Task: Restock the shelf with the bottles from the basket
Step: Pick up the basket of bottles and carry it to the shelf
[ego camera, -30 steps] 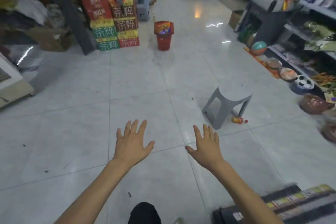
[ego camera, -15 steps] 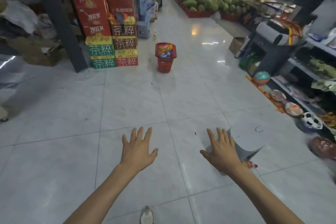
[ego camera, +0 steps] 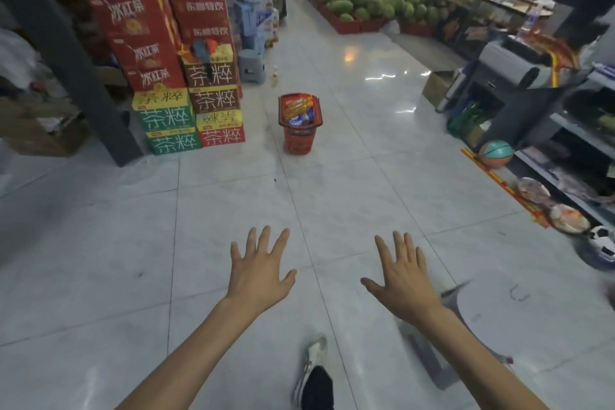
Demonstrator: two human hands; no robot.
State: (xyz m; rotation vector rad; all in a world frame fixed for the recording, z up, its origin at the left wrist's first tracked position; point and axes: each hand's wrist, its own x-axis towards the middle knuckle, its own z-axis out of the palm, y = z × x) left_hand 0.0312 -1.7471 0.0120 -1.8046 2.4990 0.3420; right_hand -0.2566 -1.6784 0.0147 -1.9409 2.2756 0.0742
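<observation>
Head view: my left hand (ego camera: 261, 271) is out in front, palm down, fingers (ego camera: 266, 240) spread wide, holding nothing. My right hand (ego camera: 404, 276) is the same, fingers (ego camera: 397, 248) fanned wide, empty. Both hover over the tiled floor (ego camera: 233, 210) and touch nothing.

Red basket (ego camera: 299, 128) stands upright on the floor well beyond the fingertips, straight ahead, roughly on the line of the gap between my two hands and a bit nearer the left one's side. It's far apart from both hands, no contact. Inside it I see bottles (ego camera: 298, 108) packed at the top, orange and blue labels, blurred, can't count them.

Left of the basket, well past my left fingers: stacked drink cartons (ego camera: 193, 100), red, green, yellow. Shelf (ego camera: 575, 143) runs along the right edge, far beyond and to the right of my right fingers, with balls (ego camera: 496, 153) on the floor at its foot. Grey stool (ego camera: 482, 309) sits just right of my right wrist, partly behind the forearm, motion-blurred. Another small stool (ego camera: 252, 65) and a lone bottle (ego camera: 275, 75) stand farther off beyond the basket. Watermelon pile (ego camera: 369, 0) at the far end. My shoe (ego camera: 314, 373) shows low between the forearms.
</observation>
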